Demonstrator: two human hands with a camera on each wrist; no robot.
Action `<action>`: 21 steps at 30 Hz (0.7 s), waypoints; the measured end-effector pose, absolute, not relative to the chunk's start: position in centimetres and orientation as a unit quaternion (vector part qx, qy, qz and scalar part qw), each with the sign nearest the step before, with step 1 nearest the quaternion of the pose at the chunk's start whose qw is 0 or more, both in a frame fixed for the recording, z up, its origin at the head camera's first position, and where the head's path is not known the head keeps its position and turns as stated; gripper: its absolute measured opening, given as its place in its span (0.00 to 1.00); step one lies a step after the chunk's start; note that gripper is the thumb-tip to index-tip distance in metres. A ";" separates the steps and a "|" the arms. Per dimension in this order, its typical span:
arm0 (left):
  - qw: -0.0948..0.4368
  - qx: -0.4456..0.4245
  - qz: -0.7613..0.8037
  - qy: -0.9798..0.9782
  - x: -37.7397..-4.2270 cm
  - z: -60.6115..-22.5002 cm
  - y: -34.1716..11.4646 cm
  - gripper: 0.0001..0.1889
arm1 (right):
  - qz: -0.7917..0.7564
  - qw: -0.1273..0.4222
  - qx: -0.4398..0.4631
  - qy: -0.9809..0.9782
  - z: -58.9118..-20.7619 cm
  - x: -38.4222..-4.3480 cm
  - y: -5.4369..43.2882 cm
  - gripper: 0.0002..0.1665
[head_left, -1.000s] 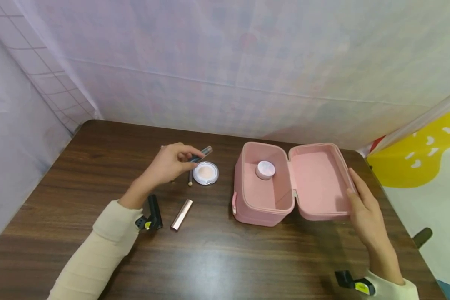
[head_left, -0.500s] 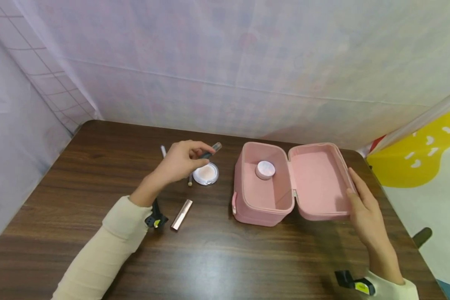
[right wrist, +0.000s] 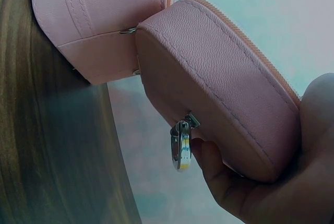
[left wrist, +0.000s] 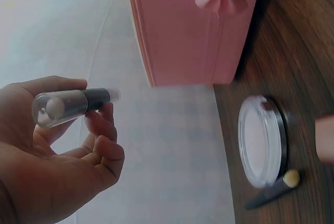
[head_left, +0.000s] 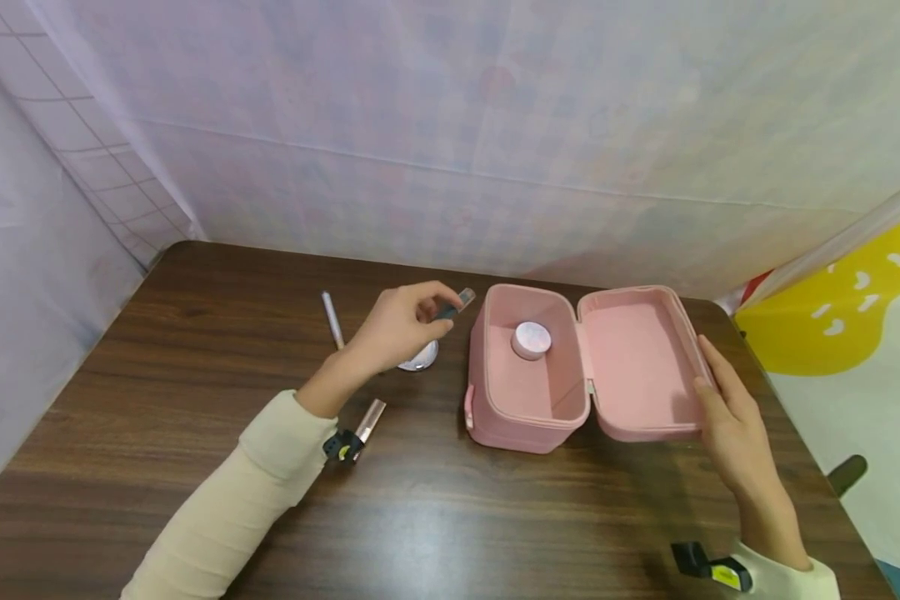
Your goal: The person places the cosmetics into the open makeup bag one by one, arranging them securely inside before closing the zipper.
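My left hand [head_left: 401,327] pinches a small makeup stick [left wrist: 73,105] between thumb and fingers, just left of the pink cosmetic case. The stick has clear ends and a dark middle; a pale round tip shows inside one end. The case [head_left: 521,429] stands unzipped on the table, holding a round white jar [head_left: 531,340]. At its right, my right hand [head_left: 735,429] grips the outer edge of the folded-back lid [head_left: 645,362]. In the right wrist view, my fingers wrap the lid's corner near a metal ring [right wrist: 181,145].
Below my left hand lies a round powder compact [left wrist: 254,140], with a dark stick [left wrist: 271,190] beside it. A rose-gold tube [head_left: 371,421] is partly covered by the left wrist mount. A thin pale pen-like stick [head_left: 332,319] lies further left. A curtain hangs behind the table [head_left: 435,517].
My left hand has carried the makeup stick rightward, over the compact and close to the case. The right hand and lid have stayed in place.
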State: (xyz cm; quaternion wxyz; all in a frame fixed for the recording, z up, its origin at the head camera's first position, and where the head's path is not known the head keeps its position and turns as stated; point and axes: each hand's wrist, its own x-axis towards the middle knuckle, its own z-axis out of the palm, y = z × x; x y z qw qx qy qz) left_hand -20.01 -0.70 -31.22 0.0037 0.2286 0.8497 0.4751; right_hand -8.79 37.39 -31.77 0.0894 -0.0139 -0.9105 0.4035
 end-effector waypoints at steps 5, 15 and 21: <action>-0.006 0.225 0.482 0.847 -19.8 -30.9 0.5 0.11 | 0.401 0.087 -0.016 -0.912 -31.7 -8.8 37.3 0.31; -0.017 0.224 0.480 0.848 -19.5 -31.0 1.9 0.09 | 0.397 0.090 -0.013 -0.913 -31.8 -8.8 37.4 0.31; -0.022 0.225 0.486 0.844 -19.2 -30.6 2.6 0.08 | 0.398 0.084 -0.012 -0.913 -31.9 -8.9 37.5 0.31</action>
